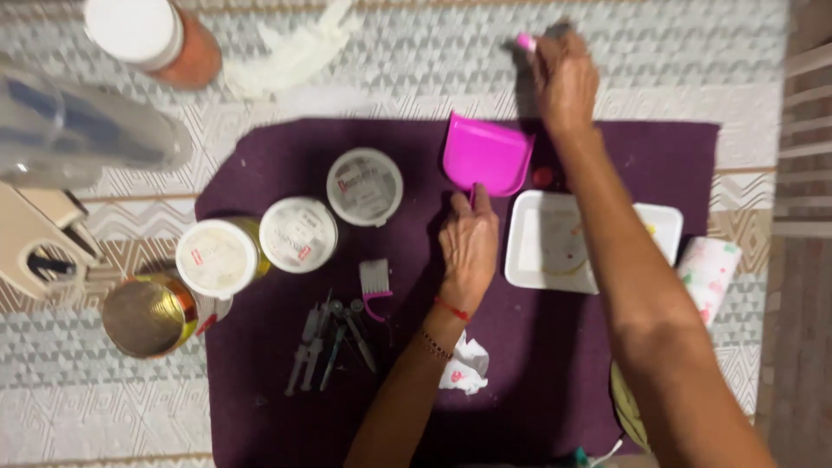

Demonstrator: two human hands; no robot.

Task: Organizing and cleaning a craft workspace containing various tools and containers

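The left hand (469, 245) sits near the middle of the frame on a dark purple mat (286, 416), fingers pressed together and gripping the handle of a bright pink dustpan (485, 154), which lies flat on the mat just above it. The right hand (564, 80) reaches to the upper right, beyond the mat's top edge, closed around a small brush with a pink tip (526, 41) — the picture is blurred there, so the brush's shape is hard to make out.

Just right of the left hand lies a white foam tray (537, 260), partly crossed by the right forearm, with a small red cap (543, 177) near its upper corner. A patterned paper roll (711, 276) lies at the mat's right edge.

Left of centre stand three round tubs with white lids (365, 185) (298, 234) (217, 257) and an open gold tin (146, 315). Below them lie several grey syringe-like tools (329, 342) and a small comb-like brush with a pink handle (375, 286). A crumpled tissue (465, 368) rests beside the left wrist. The counter (104, 407) carries a grey-and-white patterned cloth — an orange jar with a white lid (156, 39) stands at the upper left.
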